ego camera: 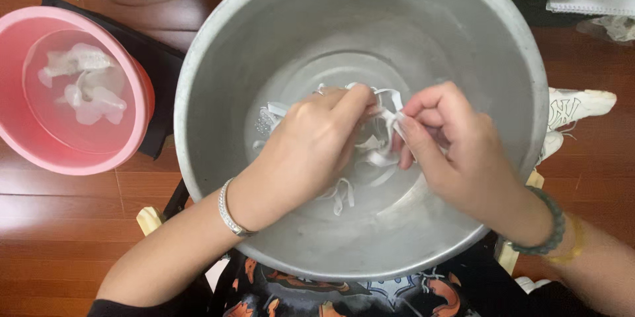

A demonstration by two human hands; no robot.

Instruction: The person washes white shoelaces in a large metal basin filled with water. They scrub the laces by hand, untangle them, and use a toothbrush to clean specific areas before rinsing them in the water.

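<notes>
A large silver metal basin point(218, 72) holds shallow water and a tangle of white shoelaces point(370, 151). My left hand point(311, 148) and my right hand point(450, 145) are both over the middle of the basin, each pinching part of the white shoelaces between fingers and thumb. A stretch of lace runs between the two hands, just above the water. More loops of lace trail down under the hands into the water. My left wrist wears a silver bracelet; my right wrist has a green bead bracelet.
A pink plastic basin point(20, 132) with water and pale soaking cloth pieces point(86, 85) sits on the wooden floor at left. A white sneaker point(575, 108) lies right of the metal basin. Shoes and a white cloth lie along the top edge.
</notes>
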